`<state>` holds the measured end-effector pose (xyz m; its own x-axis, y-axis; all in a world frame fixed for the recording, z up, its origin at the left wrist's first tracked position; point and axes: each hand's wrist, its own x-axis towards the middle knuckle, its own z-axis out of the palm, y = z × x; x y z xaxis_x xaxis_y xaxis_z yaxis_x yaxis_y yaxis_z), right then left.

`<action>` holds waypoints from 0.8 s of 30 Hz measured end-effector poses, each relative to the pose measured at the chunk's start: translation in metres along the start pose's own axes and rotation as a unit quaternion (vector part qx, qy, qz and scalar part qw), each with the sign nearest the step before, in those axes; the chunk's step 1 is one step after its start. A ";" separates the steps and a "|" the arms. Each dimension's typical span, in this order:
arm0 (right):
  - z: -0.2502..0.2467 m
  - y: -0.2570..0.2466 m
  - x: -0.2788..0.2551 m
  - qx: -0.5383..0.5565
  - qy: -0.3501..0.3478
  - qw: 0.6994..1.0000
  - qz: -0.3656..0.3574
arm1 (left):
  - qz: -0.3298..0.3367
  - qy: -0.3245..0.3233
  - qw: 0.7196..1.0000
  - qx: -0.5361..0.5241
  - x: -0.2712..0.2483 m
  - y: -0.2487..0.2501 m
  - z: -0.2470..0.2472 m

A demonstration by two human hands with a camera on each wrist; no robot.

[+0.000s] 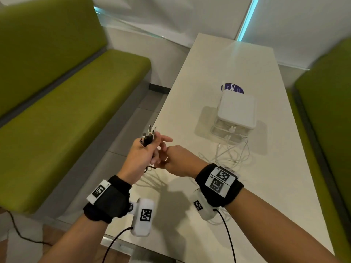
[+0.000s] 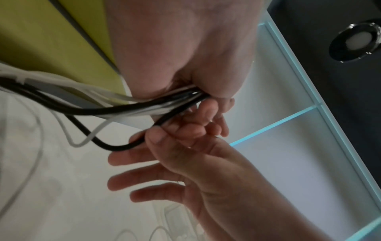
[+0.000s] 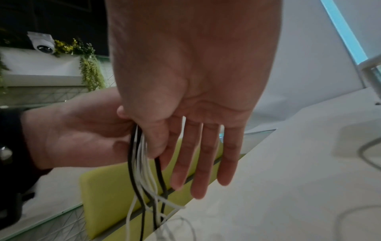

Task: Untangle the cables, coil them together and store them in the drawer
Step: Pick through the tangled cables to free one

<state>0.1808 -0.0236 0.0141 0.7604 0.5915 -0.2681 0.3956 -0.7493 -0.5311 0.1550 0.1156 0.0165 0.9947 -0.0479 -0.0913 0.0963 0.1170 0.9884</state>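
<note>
My left hand [image 1: 150, 149] is raised over the table's left edge and grips a bundle of black and white cables [image 1: 148, 138], whose plug ends stick up above the fist. In the left wrist view the cables [image 2: 123, 110] run out of the fist [image 2: 198, 91] and hang down. Just below it my right hand [image 1: 167, 159] pinches the hanging strands [image 3: 140, 171] between thumb [image 3: 152, 143] and index finger, the other fingers straight. A white drawer unit [image 1: 236, 109] stands mid-table, with loose white cables [image 1: 231, 154] lying in front of it.
The white table [image 1: 209, 215] runs away from me between two green benches, one at left [image 1: 66, 120] and one at right [image 1: 326, 111]. A blue round sticker [image 1: 232, 88] lies behind the drawer unit. Black wrist-camera leads hang off the near edge.
</note>
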 end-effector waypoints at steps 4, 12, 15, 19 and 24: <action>-0.019 0.024 -0.019 0.036 0.088 0.994 0.045 | -0.010 0.002 0.999 0.031 0.004 -0.001 0.016; -0.042 0.104 -0.063 -0.031 0.102 0.957 0.269 | -0.027 -0.015 0.996 0.086 0.002 -0.012 0.062; -0.020 0.113 -0.078 -0.022 0.006 0.949 0.314 | -0.048 -0.031 0.995 0.084 -0.002 -0.018 0.079; 0.004 0.114 -0.083 -0.004 0.028 0.952 0.306 | -0.089 -0.031 0.993 0.070 -0.004 -0.024 0.091; 0.009 0.115 -0.082 0.038 0.055 0.945 0.321 | -0.103 -0.038 0.989 0.101 -0.005 -0.028 0.097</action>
<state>0.1590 -0.1560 -0.0326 0.8815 -0.0162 -0.4720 -0.2014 -0.9168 -0.3448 0.1437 0.0166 0.0006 0.9485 -0.1259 -0.2907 0.2790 -0.1027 0.9548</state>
